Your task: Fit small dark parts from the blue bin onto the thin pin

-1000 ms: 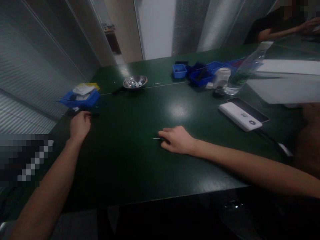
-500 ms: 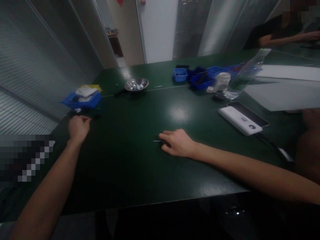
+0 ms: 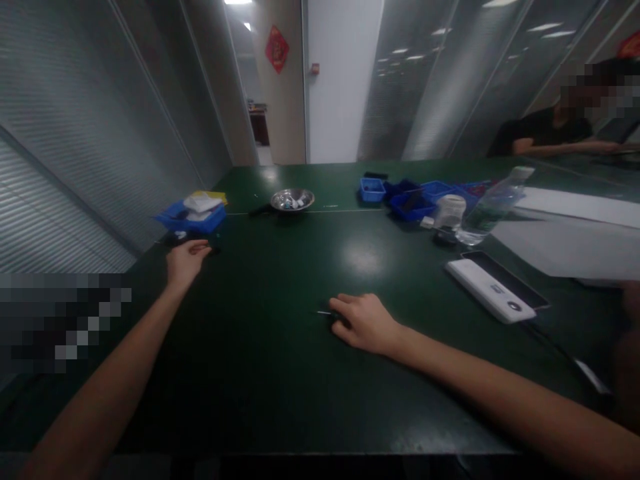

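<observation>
My right hand [image 3: 365, 325] rests on the green table [image 3: 250, 373], its fingers closed round the dark handle of what looks like a screwdriver [image 3: 323, 313]. The thin metal shaft points left, close to the tabletop. At the left, my left hand [image 3: 185, 261] has its thumb and fingers pinched together. Something small and dark shows by those fingertips, too blurred to name. Just beyond this hand stands a blue tray [image 3: 213, 221] holding white crumpled material [image 3: 203, 201] and a yellow piece [image 3: 219, 197].
A metal bowl [image 3: 280, 202] with small parts stands at the back. Several blue bins, including a small one [image 3: 373, 191], sit back right, near a tilted clear bottle [image 3: 493, 210]. A white power bank [image 3: 487, 290] lies beside a dark phone [image 3: 520, 283]. Another person [image 3: 545, 133] sits far right.
The view has tilted up and turned left, so everything appears lower and further right. Both hands keep much the same pose, the right one still round the screwdriver.
</observation>
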Motion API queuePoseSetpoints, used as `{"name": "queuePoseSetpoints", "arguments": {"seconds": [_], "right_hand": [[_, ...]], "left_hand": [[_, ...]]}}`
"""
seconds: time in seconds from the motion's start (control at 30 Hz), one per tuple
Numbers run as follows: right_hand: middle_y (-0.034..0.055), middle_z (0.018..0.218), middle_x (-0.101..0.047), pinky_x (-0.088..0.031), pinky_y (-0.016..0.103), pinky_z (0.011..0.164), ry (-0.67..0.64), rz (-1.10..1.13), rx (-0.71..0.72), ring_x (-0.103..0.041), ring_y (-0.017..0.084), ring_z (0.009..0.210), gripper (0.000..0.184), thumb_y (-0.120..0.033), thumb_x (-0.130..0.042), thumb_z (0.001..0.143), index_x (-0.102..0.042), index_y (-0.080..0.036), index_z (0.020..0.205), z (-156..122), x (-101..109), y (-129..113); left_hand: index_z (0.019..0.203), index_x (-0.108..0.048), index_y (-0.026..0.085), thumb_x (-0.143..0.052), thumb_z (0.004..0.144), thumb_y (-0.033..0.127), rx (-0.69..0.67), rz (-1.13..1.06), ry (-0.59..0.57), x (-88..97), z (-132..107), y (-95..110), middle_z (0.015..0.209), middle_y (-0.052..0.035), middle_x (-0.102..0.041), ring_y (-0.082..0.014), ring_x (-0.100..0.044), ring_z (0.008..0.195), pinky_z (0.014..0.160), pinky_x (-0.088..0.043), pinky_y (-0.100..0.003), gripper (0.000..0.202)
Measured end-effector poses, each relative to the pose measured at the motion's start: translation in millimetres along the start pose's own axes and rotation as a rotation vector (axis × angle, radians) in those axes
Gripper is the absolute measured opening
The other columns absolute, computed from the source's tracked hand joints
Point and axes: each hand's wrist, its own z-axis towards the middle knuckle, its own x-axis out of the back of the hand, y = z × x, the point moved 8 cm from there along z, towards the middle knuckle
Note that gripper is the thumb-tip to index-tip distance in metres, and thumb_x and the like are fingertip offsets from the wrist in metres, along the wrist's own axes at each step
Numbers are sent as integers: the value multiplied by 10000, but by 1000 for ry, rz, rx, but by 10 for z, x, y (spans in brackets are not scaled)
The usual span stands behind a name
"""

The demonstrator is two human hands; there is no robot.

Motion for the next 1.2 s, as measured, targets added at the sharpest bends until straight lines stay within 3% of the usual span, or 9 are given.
{"name": "queuePoseSetpoints", "arguments": {"seconds": [0.2, 0.33, 0.47, 0.63, 0.77, 0.9, 1.03, 1.2], "right_hand": [[-4, 848, -601, -245, 261, 568, 10, 9, 8, -450, 101, 602, 127, -306, -481, 900, -551, -204, 928, -2, 14, -24], [-3, 847, -594, -252, 254, 557, 5, 21, 8, -452, 101, 600, 128, -309, -477, 912, -548, -203, 926, -12, 36, -40], [-1, 858, -601, -263, 252, 558, -2, 23, -1, -473, 104, 608, 124, -309, -488, 905, -551, -205, 932, -16, 54, -43], [-4, 853, -600, -272, 256, 556, 1, 11, 1, -491, 112, 616, 116, -307, -487, 904, -545, -209, 925, -15, 61, -52], [3, 869, -612, -273, 261, 560, -16, -18, -6, -515, 114, 626, 124, -311, -493, 904, -550, -204, 935, -10, 43, -56], [4, 865, -615, -270, 264, 562, -18, -35, -6, -518, 111, 622, 126, -306, -494, 910, -553, -200, 943, -8, 41, -61], [11, 900, -626, -285, 255, 568, -14, -14, 0, -525, 110, 644, 133, -305, -498, 916, -561, -197, 961, -11, 41, -56], [6, 870, -615, -265, 258, 564, 7, -24, 3, -499, 106, 620, 140, -316, -502, 916, -564, -196, 952, -22, 53, -51]], "left_hand": [[1072, -770, 219, -692, 815, 374, 46, 37, -63, -2, -66, 159, 1107, -60, -738, -250, -686, 959, 851, -526, -320, 310], [1094, -770, 230, -689, 813, 394, 143, -1, -127, -54, -82, 106, 1058, -56, -757, -264, -698, 940, 821, -536, -344, 336], [1048, -787, 244, -694, 805, 424, 118, -13, -94, -46, -38, 53, 1078, -50, -758, -290, -698, 988, 827, -539, -369, 316], [1014, -797, 222, -682, 812, 442, 132, 63, -129, -89, 26, -13, 1011, -70, -770, -292, -716, 891, 761, -547, -362, 320], [1077, -776, 203, -557, 910, 390, -55, 191, -112, -114, -51, 167, 1108, -89, -748, -281, -697, 998, 870, -525, -349, 333], [1218, -710, 132, -403, 967, 326, -293, 489, -108, -173, -282, 434, 1142, -179, -715, -336, -668, 1037, 922, -492, -432, 442], [1318, -615, 64, -368, 942, 226, -354, 616, -158, -241, -404, 534, 1262, -231, -644, -339, -639, 1107, 953, -479, -438, 478], [1372, -543, 26, -392, 915, 199, -335, 630, -216, -296, -416, 529, 1364, -258, -563, -342, -561, 1238, 988, -461, -443, 512]]}}
